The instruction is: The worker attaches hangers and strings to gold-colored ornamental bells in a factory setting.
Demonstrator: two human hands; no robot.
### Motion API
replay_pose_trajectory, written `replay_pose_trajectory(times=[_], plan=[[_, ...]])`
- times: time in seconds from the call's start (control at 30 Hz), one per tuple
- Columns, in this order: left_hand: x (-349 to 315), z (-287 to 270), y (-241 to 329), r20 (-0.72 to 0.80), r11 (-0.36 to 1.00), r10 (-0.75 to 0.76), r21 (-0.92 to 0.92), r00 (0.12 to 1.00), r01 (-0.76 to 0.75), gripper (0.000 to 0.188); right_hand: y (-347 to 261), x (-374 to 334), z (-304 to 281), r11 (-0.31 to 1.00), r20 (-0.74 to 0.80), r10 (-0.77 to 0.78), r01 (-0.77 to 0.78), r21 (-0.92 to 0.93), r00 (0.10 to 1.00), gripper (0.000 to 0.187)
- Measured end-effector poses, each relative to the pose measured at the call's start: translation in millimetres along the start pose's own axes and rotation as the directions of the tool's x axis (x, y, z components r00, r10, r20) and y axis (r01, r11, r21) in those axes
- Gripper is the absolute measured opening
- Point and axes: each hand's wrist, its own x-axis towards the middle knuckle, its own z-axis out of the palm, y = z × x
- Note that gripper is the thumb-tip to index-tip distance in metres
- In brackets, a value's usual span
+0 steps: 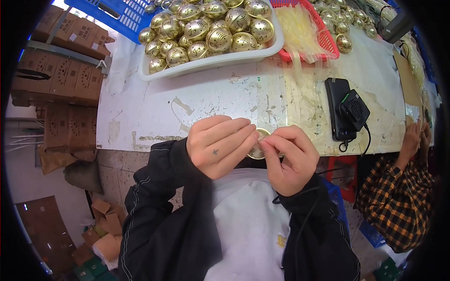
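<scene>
Between my hands, just in front of the table's near edge, is a shiny gold ball-shaped ornament (pixel 255 152), mostly covered by fingers. My left hand (pixel 220 147) is closed, its fingers pressed together against the ball's left side. On the other side, my right hand (pixel 291 157) pinches thumb against fingers at the ball's upper right. Whatever small piece sits in that pinch is hidden. Many similar gold balls with dark markings (pixel 218 40) are heaped in a white plastic tub (pixel 211 64) beyond my hands.
A red basket (pixel 332 52) of pale translucent strips stands right of the tub, with loose gold balls (pixel 343 43) beside it. A black device with a cable (pixel 354 110) lies on the white table (pixel 140 103). At right sits a person in a checked sleeve (pixel 398 196). Cardboard boxes (pixel 70 79) are stacked left.
</scene>
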Motion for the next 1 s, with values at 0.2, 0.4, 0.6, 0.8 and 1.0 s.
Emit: replay_pose_trajectory(times=[0.2, 0.4, 0.6, 0.8, 1.0], plan=[[-7, -4, -1, -0.003, 0.991, 0.106, -0.086, 0.994, -0.106, 0.027, 11, 5, -9, 0.998, 0.011, -0.029, 0.028, 0.048, 1.0, 0.014], [-12, -10, 3, -0.042, 0.981, -0.097, -0.17, 0.994, 0.089, 0.027, 13, 12, -16, 0.99, 0.149, -0.04, 0.02, 0.138, 0.988, 0.014], [-7, -7, 16, 0.063, 0.764, -0.545, -0.373, 0.836, 0.526, 0.018, 10, 8, -10, 0.99, 0.105, -0.003, -0.011, 0.14, 0.994, 0.013], [-3, -7, 23, 0.295, 0.132, -0.861, -0.658, 0.415, 0.741, 0.01, 13, 6, -4, 0.987, 0.044, 0.004, -0.011, 0.159, 0.999, 0.013], [0, -4, 23, 0.338, 0.01, -0.866, -0.725, 0.369, 0.689, 0.008, 19, 4, -3, 0.988, 0.054, -0.055, 0.046, 0.149, 0.997, 0.017]])
